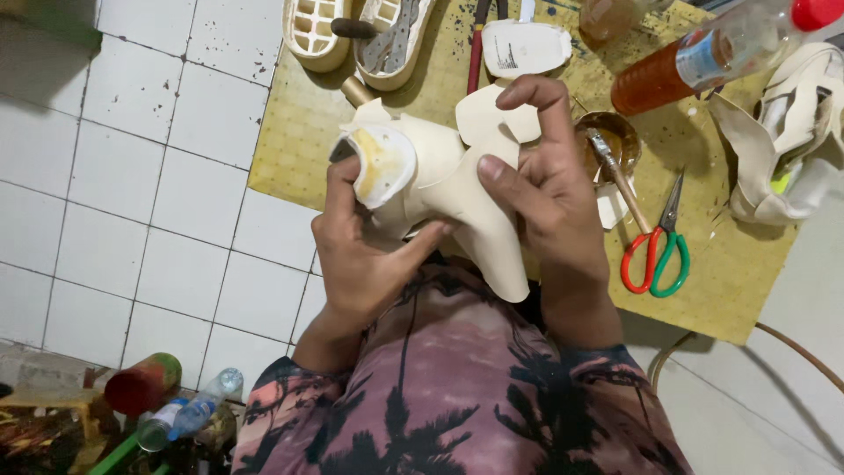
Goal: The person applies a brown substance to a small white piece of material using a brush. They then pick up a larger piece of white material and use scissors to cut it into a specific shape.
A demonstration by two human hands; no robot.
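Note:
Both my hands hold a cream leather shoe upper (440, 171) above my lap. My left hand (360, 255) grips it from below, thumb pressed by a glue-stained rounded heel part (382, 163). My right hand (536, 189) pinches the upper's flaps from the right, thumb across the leather and fingers curled over the top edge. A long flap (501, 251) hangs down between my hands.
A yellow mat (703, 290) on the white tile floor carries red and green scissors (655, 246), a glue bowl with a brush (611, 145), bottles (703, 57), shoe soles (360, 31) and more cream uppers (791, 132). A can and bottles (167, 405) lie at lower left.

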